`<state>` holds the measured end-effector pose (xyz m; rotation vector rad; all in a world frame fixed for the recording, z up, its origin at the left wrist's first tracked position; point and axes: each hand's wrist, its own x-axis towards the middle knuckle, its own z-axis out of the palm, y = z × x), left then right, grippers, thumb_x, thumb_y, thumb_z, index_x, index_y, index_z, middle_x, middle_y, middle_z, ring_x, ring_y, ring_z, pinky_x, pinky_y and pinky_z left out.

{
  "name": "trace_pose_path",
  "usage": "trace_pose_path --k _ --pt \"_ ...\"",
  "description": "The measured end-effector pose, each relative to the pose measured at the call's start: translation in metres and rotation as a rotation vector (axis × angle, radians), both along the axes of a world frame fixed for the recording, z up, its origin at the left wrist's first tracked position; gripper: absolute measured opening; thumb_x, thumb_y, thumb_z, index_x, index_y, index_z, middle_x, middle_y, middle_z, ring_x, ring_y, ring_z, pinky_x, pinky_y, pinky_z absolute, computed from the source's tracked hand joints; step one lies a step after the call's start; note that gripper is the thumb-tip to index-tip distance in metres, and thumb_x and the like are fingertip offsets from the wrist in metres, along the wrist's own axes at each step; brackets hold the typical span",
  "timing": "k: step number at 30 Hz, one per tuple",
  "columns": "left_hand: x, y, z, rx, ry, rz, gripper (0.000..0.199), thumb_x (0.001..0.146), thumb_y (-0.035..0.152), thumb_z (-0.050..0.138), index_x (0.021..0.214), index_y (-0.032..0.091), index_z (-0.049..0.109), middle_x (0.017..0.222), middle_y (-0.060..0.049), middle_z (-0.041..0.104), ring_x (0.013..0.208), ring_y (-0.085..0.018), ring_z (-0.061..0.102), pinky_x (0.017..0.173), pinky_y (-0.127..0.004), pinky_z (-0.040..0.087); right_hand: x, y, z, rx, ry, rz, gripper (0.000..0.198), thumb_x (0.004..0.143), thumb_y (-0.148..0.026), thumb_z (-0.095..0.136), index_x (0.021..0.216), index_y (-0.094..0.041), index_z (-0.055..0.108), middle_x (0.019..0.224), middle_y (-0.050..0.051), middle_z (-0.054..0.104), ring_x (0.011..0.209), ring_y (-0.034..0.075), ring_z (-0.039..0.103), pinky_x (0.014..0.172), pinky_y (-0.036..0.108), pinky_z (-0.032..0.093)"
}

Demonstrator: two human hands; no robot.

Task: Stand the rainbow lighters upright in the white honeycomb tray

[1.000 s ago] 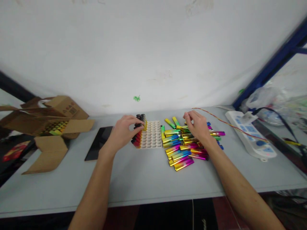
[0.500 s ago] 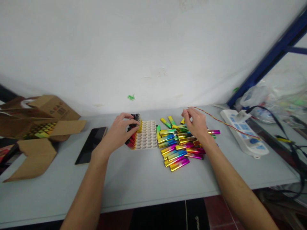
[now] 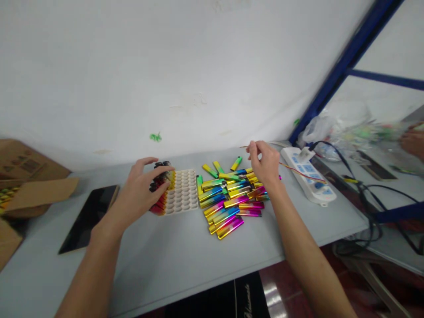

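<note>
Left hand (image 3: 139, 194) spread loosely over the lighters standing in the white tray (image 3: 182, 196), grasping nothing. Right hand (image 3: 265, 163) above the loose pile (image 3: 232, 198), fingers pinched; contents impossible to tell. Best to steady the standing row while seating each lighter upright.

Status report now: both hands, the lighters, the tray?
Left hand on lighters standing in tray. Right hand raised over loose pile, fingers pinched, contents unclear. Nothing between hands.
</note>
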<state>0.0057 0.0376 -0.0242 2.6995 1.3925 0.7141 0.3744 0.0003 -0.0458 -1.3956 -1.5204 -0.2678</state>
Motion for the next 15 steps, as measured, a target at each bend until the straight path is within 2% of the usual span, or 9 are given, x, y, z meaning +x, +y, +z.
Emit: trace_pose_path --k 2,5,9,12,15 --pt "0.01 -0.006 0.0 0.062 -0.047 -0.014 0.04 0.097 0.045 0.058 0.127 0.023 0.073 0.142 -0.015 0.053 0.133 -0.035 0.055 0.116 -0.055 0.046 0.005 -0.001 0.003 0.029 0.023 -0.035 0.042 0.111 -0.041 0.039 0.08 -0.023 0.06 0.072 0.002 0.064 0.067 0.016 0.059 0.072 0.033 0.044" --pt "0.035 -0.022 -0.001 0.167 -0.131 -0.066 0.029 0.099 0.039 0.06 0.118 0.021 0.073 0.135 -0.014 0.059 0.127 -0.031 0.06 0.113 -0.05 0.05 0.011 -0.001 0.005 0.071 0.035 -0.109 0.042 0.111 -0.04 0.038 0.076 -0.023 0.055 0.07 0.002 0.06 0.067 0.016 0.056 0.069 0.033 0.04" --pt "0.074 -0.048 0.004 0.26 -0.162 -0.26 0.013 0.1 0.023 0.059 0.106 0.02 0.071 0.118 -0.011 0.067 0.118 -0.027 0.064 0.109 -0.046 0.052 0.019 -0.002 0.006 0.142 0.061 -0.241 0.041 0.11 -0.039 0.039 0.071 -0.026 0.04 0.064 -0.002 0.046 0.062 0.016 0.045 0.065 0.034 0.032" --pt "0.098 -0.066 0.009 0.259 -0.135 -0.344 0.014 0.1 0.017 0.059 0.108 0.02 0.07 0.115 -0.01 0.069 0.118 -0.027 0.063 0.11 -0.047 0.05 0.025 -0.003 0.005 0.153 0.093 -0.308 0.041 0.11 -0.04 0.037 0.071 -0.026 0.034 0.063 -0.003 0.04 0.06 0.015 0.04 0.064 0.034 0.029" --pt "0.123 -0.072 0.002 0.182 -0.078 -0.422 0.014 0.1 0.019 0.06 0.108 0.018 0.071 0.107 -0.009 0.072 0.105 -0.025 0.066 0.1 -0.044 0.053 0.028 -0.002 0.003 0.139 0.104 -0.338 0.043 0.11 -0.044 0.034 0.071 -0.026 0.034 0.062 -0.003 0.04 0.06 0.015 0.04 0.064 0.034 0.029"
